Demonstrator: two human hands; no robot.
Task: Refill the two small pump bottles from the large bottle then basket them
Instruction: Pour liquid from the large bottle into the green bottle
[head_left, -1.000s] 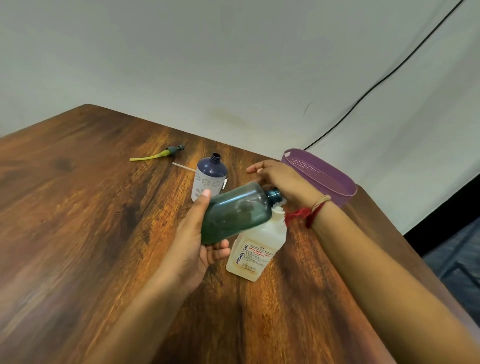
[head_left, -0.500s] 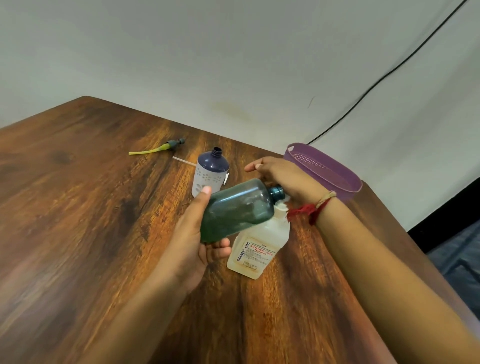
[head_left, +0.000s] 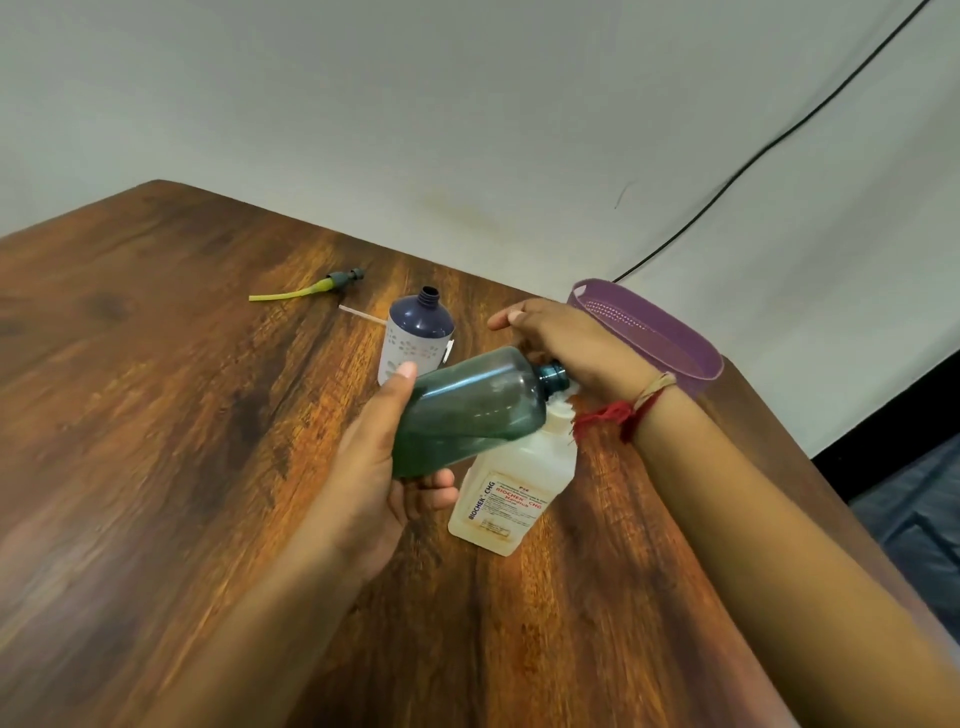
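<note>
My left hand (head_left: 371, 470) grips the large teal see-through bottle (head_left: 467, 410), tilted nearly flat with dark liquid pooled at its low side. Its open mouth points right, just over the neck of the white labelled bottle (head_left: 511, 493), which stands on the table. My right hand (head_left: 566, 343) is curled around the top of that white bottle, hiding its opening. Behind them the dark blue bottle (head_left: 418, 332) with a white patterned sleeve stands upright and uncapped. The purple basket (head_left: 670, 343) sits at the table's far right edge.
A pump head with a yellow-green tube (head_left: 311, 291) lies on the wooden table (head_left: 156, 441) at the back left, and a thin white tube (head_left: 361, 314) lies beside the blue bottle. A black cable (head_left: 753, 161) runs down the wall behind the basket.
Both hands and the tilted teal bottle stay almost where they were. The view has shifted slightly.
</note>
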